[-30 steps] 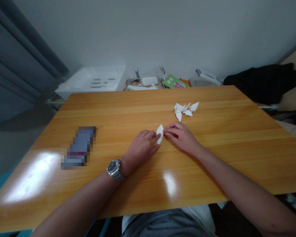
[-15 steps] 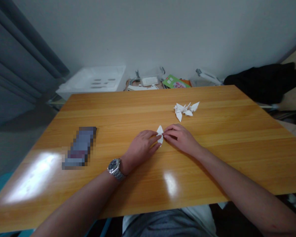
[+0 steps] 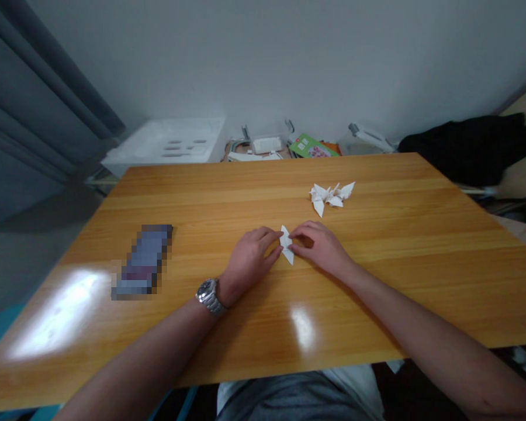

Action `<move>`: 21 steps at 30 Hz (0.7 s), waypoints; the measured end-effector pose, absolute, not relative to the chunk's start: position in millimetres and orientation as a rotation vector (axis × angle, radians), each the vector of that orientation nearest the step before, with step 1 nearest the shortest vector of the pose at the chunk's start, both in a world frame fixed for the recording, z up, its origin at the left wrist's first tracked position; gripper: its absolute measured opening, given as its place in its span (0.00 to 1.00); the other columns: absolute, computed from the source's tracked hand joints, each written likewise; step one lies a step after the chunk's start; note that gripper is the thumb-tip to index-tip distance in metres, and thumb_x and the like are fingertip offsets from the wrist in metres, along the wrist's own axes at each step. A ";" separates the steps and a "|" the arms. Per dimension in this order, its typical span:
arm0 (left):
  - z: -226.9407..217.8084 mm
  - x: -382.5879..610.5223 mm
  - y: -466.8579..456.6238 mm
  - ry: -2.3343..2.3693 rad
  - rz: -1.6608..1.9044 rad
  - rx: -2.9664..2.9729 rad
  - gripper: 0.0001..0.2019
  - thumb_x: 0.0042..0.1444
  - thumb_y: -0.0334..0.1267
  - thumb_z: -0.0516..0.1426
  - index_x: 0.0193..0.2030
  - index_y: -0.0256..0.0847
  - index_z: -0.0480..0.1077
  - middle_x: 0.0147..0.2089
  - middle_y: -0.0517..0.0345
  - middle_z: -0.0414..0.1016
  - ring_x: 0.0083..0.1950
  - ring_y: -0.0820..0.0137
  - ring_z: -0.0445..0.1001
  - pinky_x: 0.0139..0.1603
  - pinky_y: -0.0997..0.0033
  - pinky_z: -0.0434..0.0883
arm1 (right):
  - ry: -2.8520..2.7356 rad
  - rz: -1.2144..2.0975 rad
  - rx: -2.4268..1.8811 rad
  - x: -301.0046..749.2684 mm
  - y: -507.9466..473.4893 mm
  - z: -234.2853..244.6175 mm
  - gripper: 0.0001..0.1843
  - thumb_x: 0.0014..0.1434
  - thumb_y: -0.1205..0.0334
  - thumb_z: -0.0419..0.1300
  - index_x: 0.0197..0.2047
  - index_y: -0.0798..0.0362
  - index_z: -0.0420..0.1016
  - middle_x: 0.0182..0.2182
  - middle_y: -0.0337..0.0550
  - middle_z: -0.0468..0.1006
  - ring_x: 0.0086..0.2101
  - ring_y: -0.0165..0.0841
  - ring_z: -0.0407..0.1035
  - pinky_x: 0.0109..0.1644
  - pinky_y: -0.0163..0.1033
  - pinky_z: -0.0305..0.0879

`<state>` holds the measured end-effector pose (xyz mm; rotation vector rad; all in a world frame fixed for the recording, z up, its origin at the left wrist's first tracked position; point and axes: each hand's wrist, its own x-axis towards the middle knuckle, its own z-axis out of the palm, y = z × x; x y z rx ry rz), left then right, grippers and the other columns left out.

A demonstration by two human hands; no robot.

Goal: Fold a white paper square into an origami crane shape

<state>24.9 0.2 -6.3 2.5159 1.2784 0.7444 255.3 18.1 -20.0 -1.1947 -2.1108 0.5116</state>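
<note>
A small piece of folded white paper, narrow and pointed at both ends, is between my hands over the middle of the wooden table. My left hand grips its left edge with thumb and forefinger. From the other side, my right hand pinches the right edge with thumb and fingers. Farther back and to the right lie folded white paper pieces with pointed tips, close together. A metal watch is on my left wrist.
A phone-like flat object, blurred by pixels, lies on the table's left. Beyond the far edge are a white foam tray, a green packet and a dark cloth.
The folded paper has turned slightly, its near tip now pointing more to the right. My left fingers have shifted off its face to its left edge, and my right thumb has moved lower.
</note>
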 end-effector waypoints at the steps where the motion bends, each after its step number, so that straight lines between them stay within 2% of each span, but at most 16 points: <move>1: -6.9 25.5 0.5 1.319 0.757 2.506 0.15 0.68 0.41 0.58 0.59 0.41 0.73 0.52 0.48 0.77 0.52 0.61 0.76 0.56 0.58 0.73 | -2.111 0.511 -1.207 255.2 18.1 -20.0 0.09 0.60 0.61 0.71 0.44 0.49 0.81 0.41 0.46 0.81 0.44 0.42 0.73 0.50 0.49 0.70; 6: -11.1 26.8 3.8 1.402 0.759 2.491 0.16 0.67 0.45 0.59 0.58 0.41 0.74 0.53 0.48 0.73 0.53 0.60 0.74 0.58 0.56 0.73 | -2.110 0.506 -1.237 255.1 17.8 -19.8 0.14 0.59 0.59 0.71 0.48 0.50 0.81 0.44 0.48 0.80 0.46 0.44 0.74 0.53 0.51 0.70; 21: -14.5 27.2 6.4 1.308 0.777 2.485 0.14 0.66 0.39 0.61 0.57 0.42 0.73 0.55 0.51 0.74 0.54 0.60 0.73 0.59 0.57 0.73 | -2.093 0.564 -1.236 255.6 20.1 -22.8 0.15 0.59 0.59 0.71 0.50 0.49 0.81 0.45 0.47 0.79 0.48 0.43 0.73 0.55 0.51 0.69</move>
